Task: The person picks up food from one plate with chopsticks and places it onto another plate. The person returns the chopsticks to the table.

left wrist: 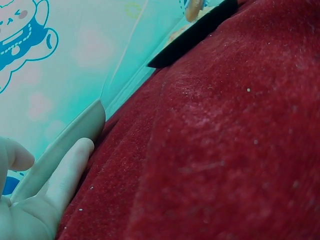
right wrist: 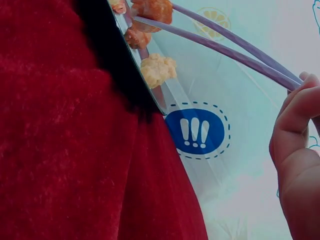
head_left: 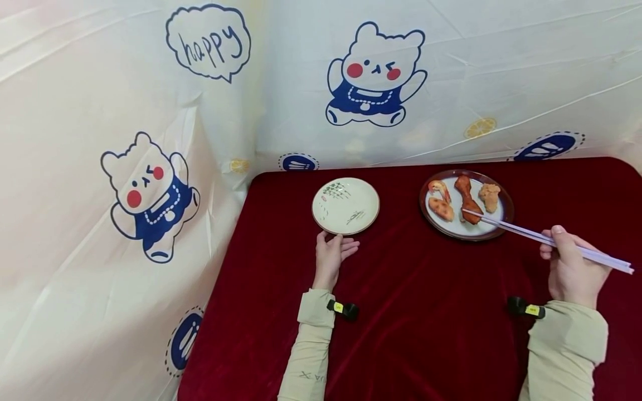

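My left hand [head_left: 329, 259] pinches the near rim of a small cream plate [head_left: 346, 206] with dark sprig markings and a brown edge. The left wrist view shows that plate [left wrist: 75, 135] edge-on between the digits. With my right hand [head_left: 577, 267] I hold a pair of lilac chopsticks [head_left: 526, 231], their tips at the thick end of a brown drumstick [head_left: 467, 200]. In the right wrist view the chopsticks [right wrist: 225, 47] straddle the drumstick [right wrist: 152, 12]. It lies on a dark-rimmed plate [head_left: 466, 238] with a white middle.
Beside the drumstick lie a shrimp [head_left: 440, 189], a flat oval brown piece [head_left: 441, 209] and a crumbly golden fried piece [head_left: 490, 196]. A dark red cloth [head_left: 421, 312] covers the table. Pale printed curtains [head_left: 291, 83] stand behind and at the left.
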